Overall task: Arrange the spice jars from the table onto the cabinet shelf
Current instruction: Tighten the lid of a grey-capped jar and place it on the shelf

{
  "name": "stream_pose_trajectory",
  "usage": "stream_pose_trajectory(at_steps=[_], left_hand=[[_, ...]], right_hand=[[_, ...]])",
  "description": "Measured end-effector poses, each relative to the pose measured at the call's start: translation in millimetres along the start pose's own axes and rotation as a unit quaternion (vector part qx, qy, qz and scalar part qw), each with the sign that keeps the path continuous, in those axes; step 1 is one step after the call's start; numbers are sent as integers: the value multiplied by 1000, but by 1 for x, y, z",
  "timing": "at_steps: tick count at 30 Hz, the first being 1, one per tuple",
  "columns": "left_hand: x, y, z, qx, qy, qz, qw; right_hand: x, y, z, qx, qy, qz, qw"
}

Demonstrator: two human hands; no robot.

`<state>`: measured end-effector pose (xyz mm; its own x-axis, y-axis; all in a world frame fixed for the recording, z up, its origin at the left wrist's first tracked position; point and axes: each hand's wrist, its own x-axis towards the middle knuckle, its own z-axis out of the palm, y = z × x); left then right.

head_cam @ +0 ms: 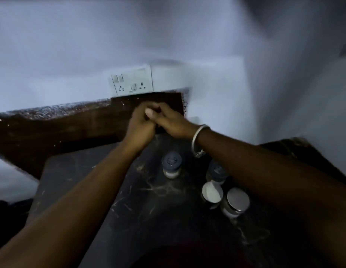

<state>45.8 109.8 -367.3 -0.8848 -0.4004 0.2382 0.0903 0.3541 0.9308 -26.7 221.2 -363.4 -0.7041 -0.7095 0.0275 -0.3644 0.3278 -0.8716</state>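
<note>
Standing on the dark scratched worktop at lower centre and right are four spice jars: two with dark lids, one white-lidded, one metal-lidded. Above them, at mid frame, the left hand and right hand are clasped together, fingers curled; whether they hold anything I cannot tell. A bangle circles the right wrist. Behind, a switch panel sits on the wall.

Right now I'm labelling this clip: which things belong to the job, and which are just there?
Job: dark-lidded jar; second dark-lidded jar; white-lidded jar; silver-lidded jar; scratched dark table.
Just there: white wall socket panel; silver bangle.
</note>
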Motion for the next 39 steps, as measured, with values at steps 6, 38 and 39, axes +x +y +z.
stream_pose_trajectory(at_steps=[6, 38, 39], left_hand=[[-40, -110, 39, 81, -132, -166, 974], [-63, 68, -14, -230, 21, 37, 972], [-65, 76, -15, -228, 30, 48, 972]], right_hand=[[3, 131, 57, -241, -116, 119, 956], [-55, -46, -21, 231, 50, -203, 950], [-61, -53, -19, 272, 61, -206, 938]])
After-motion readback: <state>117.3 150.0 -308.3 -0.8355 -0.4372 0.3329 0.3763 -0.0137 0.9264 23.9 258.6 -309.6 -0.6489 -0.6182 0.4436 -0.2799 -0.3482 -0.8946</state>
